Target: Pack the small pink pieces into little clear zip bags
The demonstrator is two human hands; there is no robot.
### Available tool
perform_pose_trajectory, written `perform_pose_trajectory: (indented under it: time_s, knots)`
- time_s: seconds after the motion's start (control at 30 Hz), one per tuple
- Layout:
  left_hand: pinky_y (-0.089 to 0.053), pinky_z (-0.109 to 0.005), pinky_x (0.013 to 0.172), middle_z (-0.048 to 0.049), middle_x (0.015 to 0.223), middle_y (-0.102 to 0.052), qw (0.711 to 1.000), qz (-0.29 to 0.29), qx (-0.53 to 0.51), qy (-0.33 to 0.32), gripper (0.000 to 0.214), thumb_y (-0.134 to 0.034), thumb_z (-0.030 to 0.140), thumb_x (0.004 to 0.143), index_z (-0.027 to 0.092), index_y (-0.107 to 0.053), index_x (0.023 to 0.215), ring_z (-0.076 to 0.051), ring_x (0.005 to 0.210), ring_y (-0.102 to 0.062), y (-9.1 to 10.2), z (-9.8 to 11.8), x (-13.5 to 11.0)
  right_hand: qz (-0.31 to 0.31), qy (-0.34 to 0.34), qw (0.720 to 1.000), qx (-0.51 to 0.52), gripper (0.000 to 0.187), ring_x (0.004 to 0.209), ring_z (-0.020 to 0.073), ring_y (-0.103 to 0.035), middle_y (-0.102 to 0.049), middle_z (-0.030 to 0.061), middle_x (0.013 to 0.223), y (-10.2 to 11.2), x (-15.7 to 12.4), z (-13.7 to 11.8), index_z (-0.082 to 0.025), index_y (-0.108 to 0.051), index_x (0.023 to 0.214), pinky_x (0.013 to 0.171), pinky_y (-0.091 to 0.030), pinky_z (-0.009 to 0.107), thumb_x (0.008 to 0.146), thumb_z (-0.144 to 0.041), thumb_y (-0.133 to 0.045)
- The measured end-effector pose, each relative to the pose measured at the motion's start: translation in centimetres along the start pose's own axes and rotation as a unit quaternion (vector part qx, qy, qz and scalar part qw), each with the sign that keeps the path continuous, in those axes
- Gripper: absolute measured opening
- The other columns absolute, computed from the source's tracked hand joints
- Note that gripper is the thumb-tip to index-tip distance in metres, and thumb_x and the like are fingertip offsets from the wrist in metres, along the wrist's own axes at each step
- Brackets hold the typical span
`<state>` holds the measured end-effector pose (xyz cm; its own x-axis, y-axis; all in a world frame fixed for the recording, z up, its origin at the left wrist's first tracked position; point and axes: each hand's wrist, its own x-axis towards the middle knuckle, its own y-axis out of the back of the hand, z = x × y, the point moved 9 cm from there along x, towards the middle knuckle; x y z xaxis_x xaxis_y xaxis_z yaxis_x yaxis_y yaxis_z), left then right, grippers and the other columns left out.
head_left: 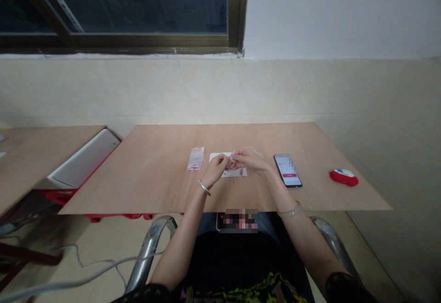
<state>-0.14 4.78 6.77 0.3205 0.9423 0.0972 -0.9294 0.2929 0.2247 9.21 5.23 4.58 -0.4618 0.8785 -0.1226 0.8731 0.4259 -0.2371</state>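
Note:
My left hand (217,167) and my right hand (247,159) meet over the middle of a plywood tabletop (155,174). Both are pinched on a small clear plastic bag (231,160) held between them, just above a white sheet with pink marks (237,172). What is inside the bag is too small to make out. A stack of small clear bags (196,158) lies flat to the left of my left hand. A bracelet sits on each wrist.
A phone (288,170) with a lit screen lies right of my hands, and a red and white object (343,177) further right. A white box (82,158) leans at the table's left edge. Chair arms and cables lie below.

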Motion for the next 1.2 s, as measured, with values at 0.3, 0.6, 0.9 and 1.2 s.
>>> perform_pose_trajectory:
  time_s: [0.3, 0.6, 0.9, 1.2]
  knots:
    - [-0.036, -0.024, 0.056, 0.0017, 0.062, -0.051, 0.996, 0.061, 0.048, -0.043, 0.035, -0.05, 0.047, 0.087, 0.018, -0.051, 0.067, -0.012, 0.06, -0.046, 0.3, 2.3, -0.5, 0.009, 0.033, 0.999, 0.006, 0.018, 0.057, 0.0111, -0.062, -0.063, -0.0005, 0.062, -0.8, 0.1, -1.6, -0.017, -0.056, 0.074, 0.059, -0.052, 0.024, 0.077, -0.032, -0.066]
    - [-0.037, -0.024, 0.06, 0.0018, 0.061, -0.047, 0.998, -0.009, -0.026, -0.047, 0.042, -0.053, 0.055, 0.082, 0.018, -0.051, 0.062, -0.011, 0.061, -0.043, -0.7, 1.9, 0.0, -0.012, 0.054, 0.998, -0.011, 0.012, 0.063, 0.0124, -0.063, -0.064, 0.0004, 0.066, -0.8, -0.1, -1.0, -0.017, -0.057, 0.077, 0.063, -0.051, 0.025, 0.079, -0.029, -0.06]
    - [-0.036, -0.023, 0.054, 0.0021, 0.059, -0.047, 0.996, 0.081, 0.006, -0.025, 0.034, -0.048, 0.043, 0.085, 0.018, -0.049, 0.061, -0.011, 0.058, -0.045, 0.3, 0.5, 0.4, 0.04, 0.058, 0.997, -0.031, 0.012, 0.059, 0.0106, -0.059, -0.061, -0.0007, 0.063, -0.5, -0.1, -1.6, -0.018, -0.056, 0.073, 0.06, -0.05, 0.024, 0.083, -0.026, -0.055]
    - [-0.044, -0.028, 0.068, -0.0026, 0.076, -0.062, 0.967, 0.13, 0.194, -0.101, 0.007, -0.052, 0.023, 0.084, 0.019, -0.057, 0.081, -0.016, 0.071, -0.058, 0.9, 1.7, -0.1, 0.17, 0.079, 0.961, -0.204, 0.02, 0.05, 0.0102, -0.053, -0.054, -0.0026, 0.052, 1.5, -0.9, -2.2, -0.019, -0.051, 0.061, 0.051, -0.041, 0.022, 0.08, -0.018, -0.05]
